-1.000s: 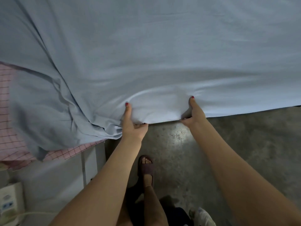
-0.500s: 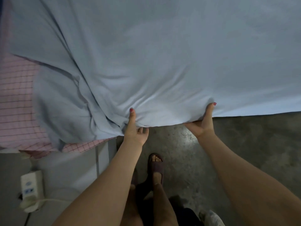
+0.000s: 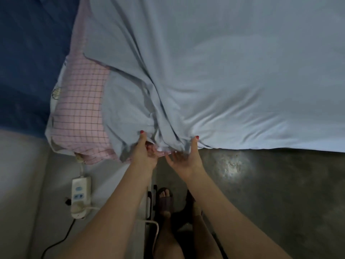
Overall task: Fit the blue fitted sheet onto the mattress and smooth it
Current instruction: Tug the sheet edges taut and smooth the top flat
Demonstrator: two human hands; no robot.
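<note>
Hands at the bed's near edge: the left hand [image 3: 144, 154] pinches a bunched fold of the blue fitted sheet [image 3: 224, 81], thumb on top, and the right hand [image 3: 183, 157] grips the hem just beside it, fingers curled beneath. Sheet lies over the mattress, creased towards both grips, leaving the pink checked cover [image 3: 80, 109] bare at the left corner.

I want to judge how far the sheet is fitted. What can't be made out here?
- Head view: the fingers of the left hand and right hand go under the sheet hem, so the grip is hidden.
- The mattress side below the hem is covered by sheet.
- The far corners are cut off by the top and right edges.
- The bunched folds hide any elastic.
</note>
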